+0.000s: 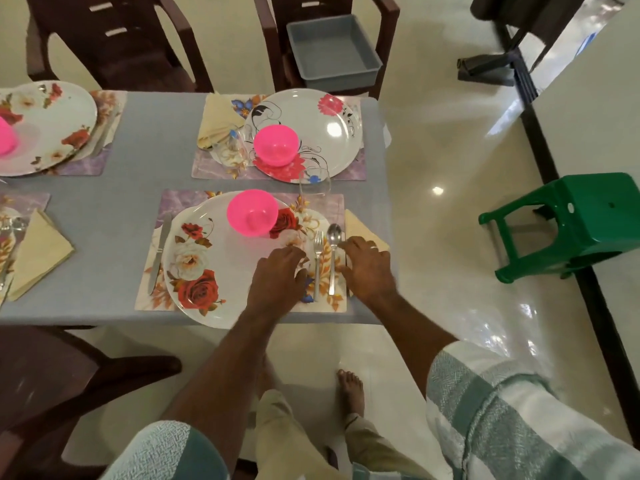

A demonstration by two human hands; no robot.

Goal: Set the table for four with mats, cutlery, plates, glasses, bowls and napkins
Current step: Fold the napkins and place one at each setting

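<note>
Two hands worked at the near place on the worktop (114,237). The left hand (277,275) lay on the rim of the rose plate (207,258) with its fingers loosely bent, and it held nothing that could be seen. The right hand (367,268) lay half on the folded napkin (353,223) beside the mat (332,202), fingers bent too, and whether it pinched the napkin could not be told. The fork (317,261) and spoon (333,254) lay straight between the hands, most likely just being lined up. A pink bowl (252,211) sat on the plate, a knife (159,251) lay on its far side, and a clear glass (313,183) stood at the top of the mat. The glass stood close, so a fast move could knock it. Three other places looked set. A grey tub (332,46) sat on a chair (388,15), and a green stool (568,223) stood on the floor, well apart
</note>
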